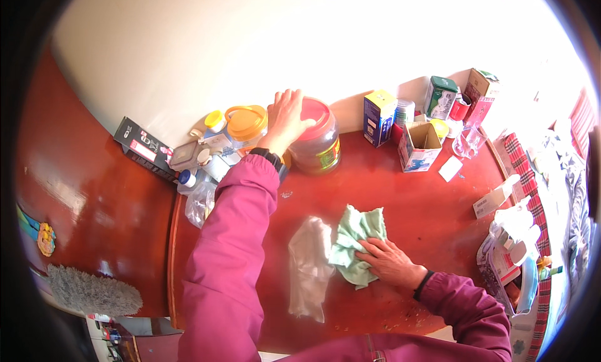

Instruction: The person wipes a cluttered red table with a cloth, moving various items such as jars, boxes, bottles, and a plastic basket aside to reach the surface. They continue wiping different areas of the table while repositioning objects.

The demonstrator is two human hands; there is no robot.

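My left hand (287, 120) reaches to the back of the reddish-brown wooden tabletop (375, 188). Its thumb lies across the red lid (317, 117) of a large clear plastic jar (315, 153), and its fingers are at the lid's left side. Close by on the left stands a container with an orange handled lid (246, 122). Under my right hand (392, 263) is a crumpled pale green cloth (359, 240), pressed against the tabletop with the fingers spread over it. A flattened, thin whitish bag (310, 268) lies just left of the cloth.
Left of the jar are bottles, a clear plastic bag (200, 204) and a black box (145, 148). At the back right stand a blue-yellow box (379, 117), an opened carton (419, 148), a green tin (441, 97) and a glass pitcher (467, 141). A filled basket (488, 268) sits right, a grey duster (94, 291) left.
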